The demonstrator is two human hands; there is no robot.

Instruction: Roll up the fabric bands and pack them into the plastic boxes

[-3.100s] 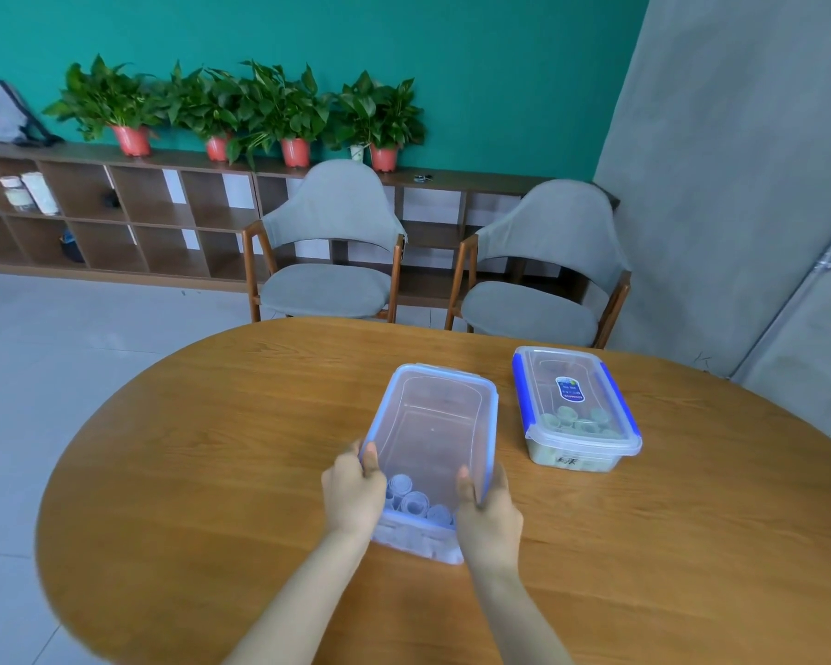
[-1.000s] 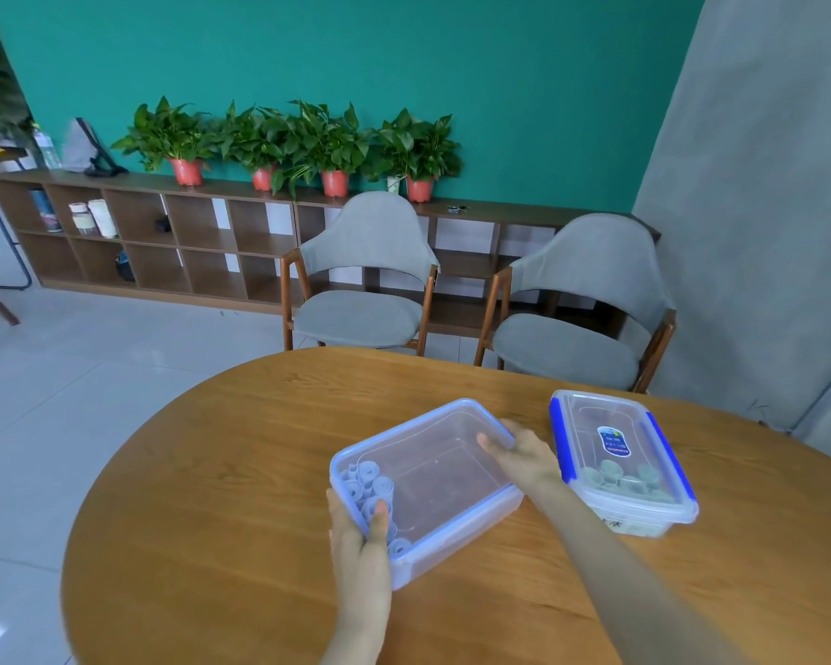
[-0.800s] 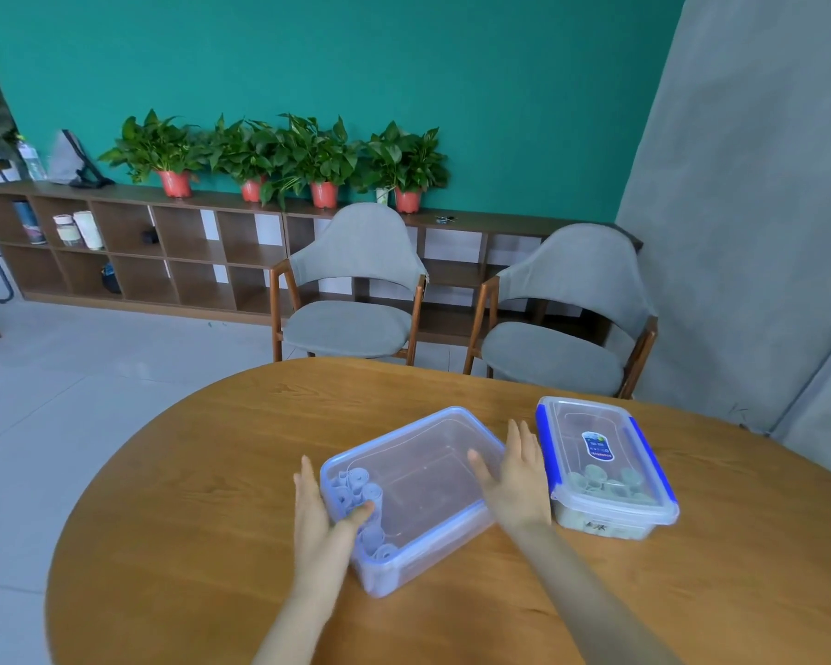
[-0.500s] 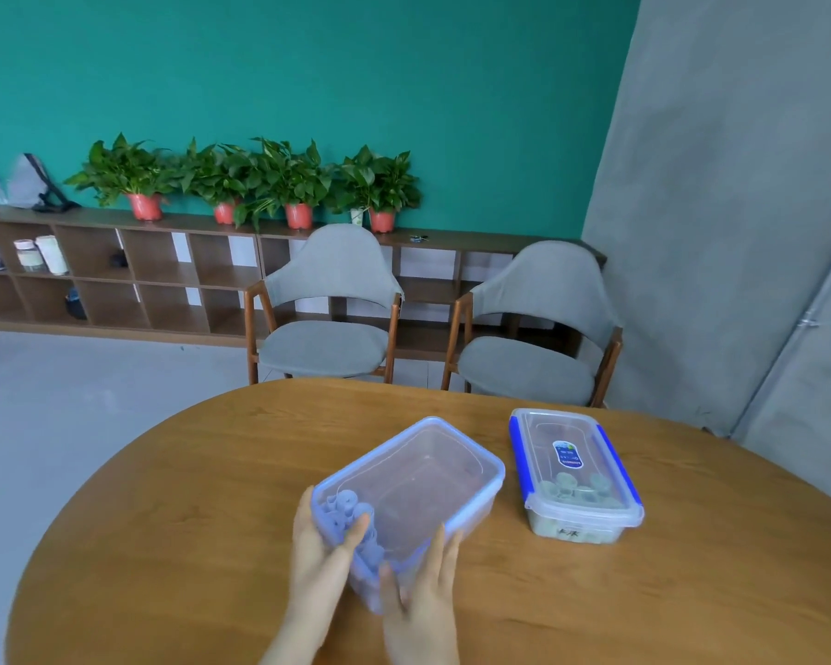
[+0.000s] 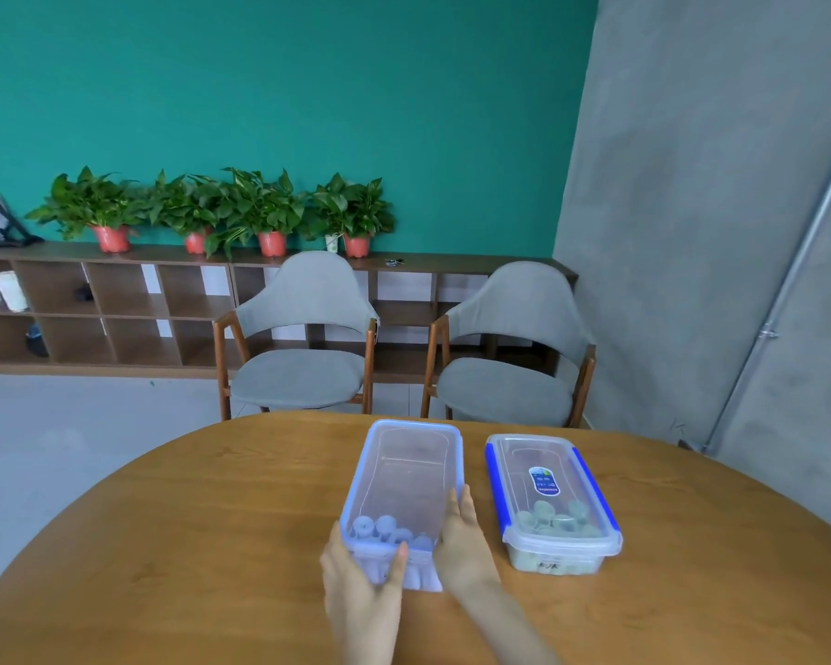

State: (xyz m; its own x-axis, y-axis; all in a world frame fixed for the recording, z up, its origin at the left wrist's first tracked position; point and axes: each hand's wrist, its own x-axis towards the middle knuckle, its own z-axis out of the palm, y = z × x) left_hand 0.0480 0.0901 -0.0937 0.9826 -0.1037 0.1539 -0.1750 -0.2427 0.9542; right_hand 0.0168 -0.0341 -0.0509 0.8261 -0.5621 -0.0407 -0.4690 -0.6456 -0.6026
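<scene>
A clear plastic box with a pale blue lid (image 5: pixel 406 472) lies lengthwise on the round wooden table (image 5: pixel 188 544). Several blue rolled bands (image 5: pixel 385 527) sit at its near end. My left hand (image 5: pixel 361 597) lies against the near left corner, with its thumb across the front wall. My right hand (image 5: pixel 461 544) presses flat against the box's right side with straight fingers. To the right stands a second clear box with blue clips (image 5: pixel 548 477), its lid on. Several greenish rolled bands (image 5: pixel 555 518) lie inside it.
Two grey chairs (image 5: pixel 303 371) (image 5: pixel 509 386) stand behind the table's far edge. A low wooden shelf (image 5: pixel 116 319) with potted plants runs along the teal wall. A grey wall rises at the right.
The pale-lidded box has turned from a diagonal to lengthwise, parallel to the second box. My right hand moved from its near end to its right side; my left stays at the near corner.
</scene>
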